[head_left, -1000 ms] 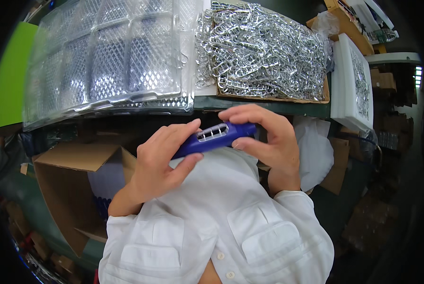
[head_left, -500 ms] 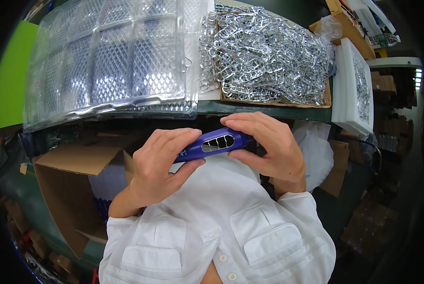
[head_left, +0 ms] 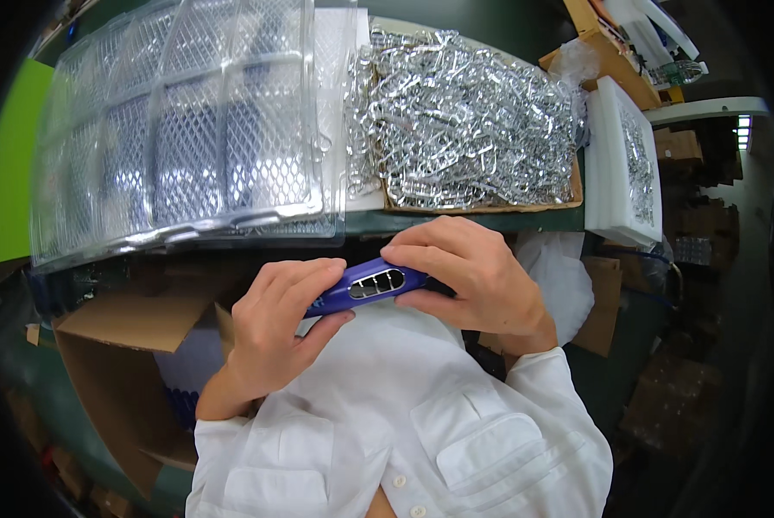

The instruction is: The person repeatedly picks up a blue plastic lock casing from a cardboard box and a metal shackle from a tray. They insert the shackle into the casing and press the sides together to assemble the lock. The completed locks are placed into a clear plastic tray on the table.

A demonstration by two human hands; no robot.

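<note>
A slim purple-blue oblong device [head_left: 332, 300] is held level in front of my white shirt. On its upper face is an oval, silver-rimmed black window split by thin bars. My left hand [head_left: 279, 315] is closed around its left end, fingers over the far side and thumb along the near side. With the thumb below and fingers above, my right hand [head_left: 473, 274] grips the other end. That end, which looks dark, is mostly hidden by the right fingers.
A cardboard tray [head_left: 482, 207] heaped with small silver loop-shaped pieces [head_left: 473, 121] stands on the green table. Left of it lie stacked clear plastic trays [head_left: 188, 147]. White foam [head_left: 607, 164] stands at its right. An open carton [head_left: 110, 371] holding blue items is low at left.
The whole view has shifted, so hands, device and table all appear slightly lower and farther left. The two-handed hold on the device looks the same.
</note>
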